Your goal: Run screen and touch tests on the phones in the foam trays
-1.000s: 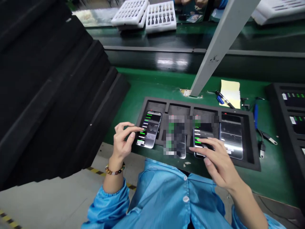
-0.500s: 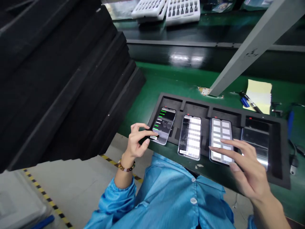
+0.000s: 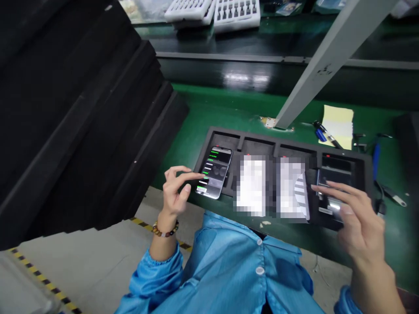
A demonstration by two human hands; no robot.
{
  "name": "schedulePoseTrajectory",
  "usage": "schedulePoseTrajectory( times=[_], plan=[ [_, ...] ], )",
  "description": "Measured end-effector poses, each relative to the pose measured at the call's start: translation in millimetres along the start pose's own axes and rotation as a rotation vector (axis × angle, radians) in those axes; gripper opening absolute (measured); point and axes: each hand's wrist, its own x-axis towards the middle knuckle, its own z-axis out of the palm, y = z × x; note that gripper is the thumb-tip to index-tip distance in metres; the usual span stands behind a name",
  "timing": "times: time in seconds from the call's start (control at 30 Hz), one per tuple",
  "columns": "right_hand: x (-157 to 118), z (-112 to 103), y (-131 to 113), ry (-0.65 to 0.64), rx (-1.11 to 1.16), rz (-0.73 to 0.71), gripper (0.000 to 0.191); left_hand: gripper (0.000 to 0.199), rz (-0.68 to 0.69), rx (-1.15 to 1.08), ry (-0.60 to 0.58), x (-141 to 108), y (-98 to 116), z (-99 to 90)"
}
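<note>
Several smartphones lie in a row in a black foam tray point(image 3: 229, 136). My left hand point(image 3: 176, 189) reaches over the leftmost smartphone point(image 3: 218, 174), its index fingertip at the dark screen with green and white text lines. That hand grips nothing and its fingers are apart. The two middle smartphones, one point(image 3: 252, 185) and the other point(image 3: 290, 187), have bright screens, mostly blurred out. Over the rightmost smartphone point(image 3: 337, 174), which has a dark, reflective screen, my right hand point(image 3: 356, 218) stretches its fingers, partly covering it. It holds nothing.
A tall stack of black foam trays point(image 3: 81, 122) rises on the left. Behind the tray stands a slanted grey post point(image 3: 314, 78). Yellow paper point(image 3: 337, 124), a pen point(image 3: 329, 135) and a cable point(image 3: 380, 200) lie at right. White parts trays point(image 3: 237, 15) sit at the back.
My right hand has moved right, from the third smartphone to the rightmost one. My left index finger has shifted slightly up the leftmost screen. The view has swung a little.
</note>
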Motion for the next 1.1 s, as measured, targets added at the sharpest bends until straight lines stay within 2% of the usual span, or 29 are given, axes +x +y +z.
schedulePoseTrajectory(
  times=[0.1,0.2,0.3,0.37,0.47,0.57,0.7,0.87,1.1],
  plan=[
    [17,9,2,-0.094,-0.074,0.040,0.042,0.043,0.010,0.000,-0.032,17,1,3.3],
    [44,26,4,-0.208,-0.105,-0.029,0.044,0.037,0.032,0.033,-0.123,40,5,9.2],
    [70,42,4,-0.255,-0.114,-0.070,0.044,0.039,0.020,0.007,-0.171,59,3,19.3],
    [83,49,3,-0.269,-0.121,-0.080,0.045,0.041,-0.041,-0.098,-0.142,67,-4,28.9],
    [89,53,0,-0.269,-0.144,-0.094,0.046,0.039,-0.183,-0.338,0.002,73,-21,44.8],
    [80,50,-6,-0.260,-0.158,-0.126,0.044,0.039,-0.281,-0.467,0.086,76,-37,56.4],
    [56,40,-18,-0.280,-0.158,-0.192,0.041,0.042,-0.307,-0.468,0.091,78,-48,61.4],
    [18,30,-35,-0.297,-0.168,-0.272,0.045,0.038,-0.313,-0.452,0.117,78,-46,62.6],
    [-23,22,-45,-0.313,-0.134,-0.320,0.051,0.035,-0.309,-0.464,0.133,78,-40,62.7]
  ],
)
